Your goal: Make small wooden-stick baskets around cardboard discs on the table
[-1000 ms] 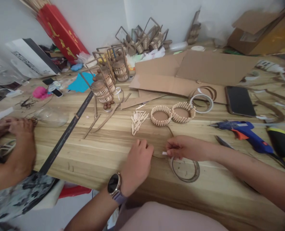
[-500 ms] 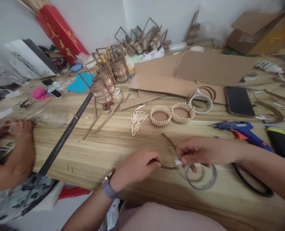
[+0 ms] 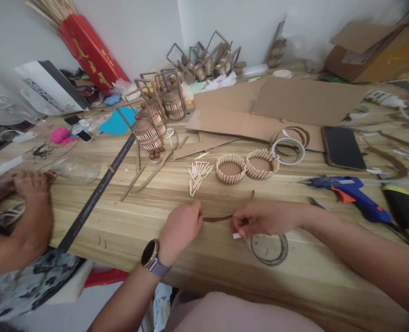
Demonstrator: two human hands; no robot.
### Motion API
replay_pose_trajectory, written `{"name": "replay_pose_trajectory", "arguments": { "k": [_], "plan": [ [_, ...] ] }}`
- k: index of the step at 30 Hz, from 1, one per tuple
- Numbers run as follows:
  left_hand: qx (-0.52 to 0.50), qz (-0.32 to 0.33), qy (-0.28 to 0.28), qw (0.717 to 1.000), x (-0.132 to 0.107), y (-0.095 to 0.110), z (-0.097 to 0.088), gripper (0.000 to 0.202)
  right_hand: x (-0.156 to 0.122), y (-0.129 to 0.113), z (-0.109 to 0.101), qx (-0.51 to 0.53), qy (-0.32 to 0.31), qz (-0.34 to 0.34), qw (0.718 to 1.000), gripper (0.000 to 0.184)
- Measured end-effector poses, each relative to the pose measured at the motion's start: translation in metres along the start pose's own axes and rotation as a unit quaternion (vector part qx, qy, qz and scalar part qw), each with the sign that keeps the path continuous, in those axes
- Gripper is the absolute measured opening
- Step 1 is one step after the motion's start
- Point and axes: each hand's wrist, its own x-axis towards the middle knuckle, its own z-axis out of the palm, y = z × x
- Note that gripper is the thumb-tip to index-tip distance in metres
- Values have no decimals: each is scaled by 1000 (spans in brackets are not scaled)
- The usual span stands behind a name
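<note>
A thin brown strip (image 3: pixel 218 219) runs between my two hands, just above the table. My left hand (image 3: pixel 184 226), wearing a watch, is closed on its left end. Fingers of my right hand (image 3: pixel 260 219) pinch the strip farther along, and its tail sticks up behind them. A small white piece (image 3: pixel 237 235), perhaps tape, shows under the right fingertips. Below that hand is a tape roll (image 3: pixel 283 253). Beyond my hands lie a pile of short wooden sticks (image 3: pixel 199 175) and two rings of upright sticks (image 3: pixel 230 180) on brown bases.
A blue glue gun (image 3: pixel 351 186), a phone (image 3: pixel 344 146) and a black-yellow tool (image 3: pixel 405 210) lie on the right. Cardboard sheets (image 3: pixel 225 110) and small stick baskets (image 3: pixel 149 136) stand farther back. Another person's hands (image 3: pixel 32 184) work at the left, past a black strip (image 3: pixel 97 203).
Both hands have moved left, the left one also farther from me. The brown strip is now stretched between them. The tape roll has shifted left with the right hand.
</note>
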Motion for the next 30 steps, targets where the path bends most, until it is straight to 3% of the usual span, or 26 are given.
{"name": "replay_pose_trajectory", "arguments": {
  "k": [5, 14, 20, 24, 30],
  "plan": [
    [14, 30, 0, 999, -1, 5, 0, 16, 4, -2, -8, -1, -1, 26, 1000, 33],
    [-60, 135, -31, 989, 2, 24, 0, 20, -27, 4, -13, 6, -39, 66, 997, 35],
    [-68, 100, -28, 992, 1, 19, -1, 24, -27, 3, -7, -43, 30, 18, 998, 32],
    [-66, 68, -9, 995, 0, 15, -1, 23, -29, 6, -4, -36, -7, 49, 998, 31],
    [30, 78, -8, 997, -3, 27, 4, 26, -51, 16, -6, 65, -90, 152, 982, 38]
  ]
}}
